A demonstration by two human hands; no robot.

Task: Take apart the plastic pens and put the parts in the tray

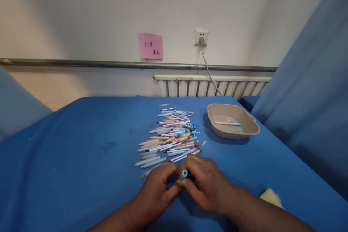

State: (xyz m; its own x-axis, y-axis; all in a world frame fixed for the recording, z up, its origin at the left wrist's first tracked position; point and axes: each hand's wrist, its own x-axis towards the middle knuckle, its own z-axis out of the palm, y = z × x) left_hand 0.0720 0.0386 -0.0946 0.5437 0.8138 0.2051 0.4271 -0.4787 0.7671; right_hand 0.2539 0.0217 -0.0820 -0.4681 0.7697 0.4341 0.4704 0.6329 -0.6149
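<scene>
Close in front of me, my left hand (160, 185) and my right hand (206, 185) meet with fingers pinched. Between their fingertips is a teal pen barrel (184, 174), its round, hollow-looking end facing me; the rest of it is hidden by the fingers. Just beyond the hands lies a loose pile of pen parts: pale blue barrels (153, 162), orange barrels (154, 143), thin white refills (164, 147) and small teal and brown end pieces (190, 127). The near edge of the pile is partly covered by my hands.
A beige plastic basin (233, 136) stands right of the pile, with one assembled-looking pen (228, 123) inside. Yellow sticky notes (272, 197) lie by my right forearm. Blue cloth (67, 152) covers the table. Behind are a radiator (212, 78) and a plugged wall socket (201, 37).
</scene>
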